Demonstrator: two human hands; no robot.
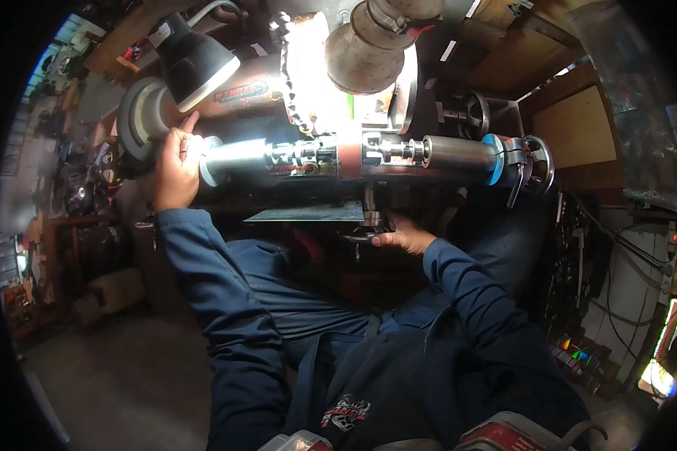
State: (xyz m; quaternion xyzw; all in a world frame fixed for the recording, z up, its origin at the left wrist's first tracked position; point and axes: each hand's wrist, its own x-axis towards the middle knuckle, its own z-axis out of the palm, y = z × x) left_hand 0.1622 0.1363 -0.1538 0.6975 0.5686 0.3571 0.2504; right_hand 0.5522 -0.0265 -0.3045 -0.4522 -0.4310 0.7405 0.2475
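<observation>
A small lathe-like machine lies across the upper middle, with a long shiny steel shaft point(316, 154) held between its ends. My left hand point(177, 161) rests against the shaft's left end, next to a round grey wheel point(139, 113); its fingers curl at the chuck. My right hand point(402, 239) reaches under the machine bed and grips a small handle or knob point(370, 225) below the carriage. Both arms wear dark blue sleeves. A black work lamp point(192, 60) shines on the shaft from above left.
A handwheel and lever point(530, 161) sit at the machine's right end. A grey cylindrical motor or housing point(372, 45) hangs above. Wooden boards point(579, 124) stand at the upper right, cables and boxes at the right, cluttered shelves at the left.
</observation>
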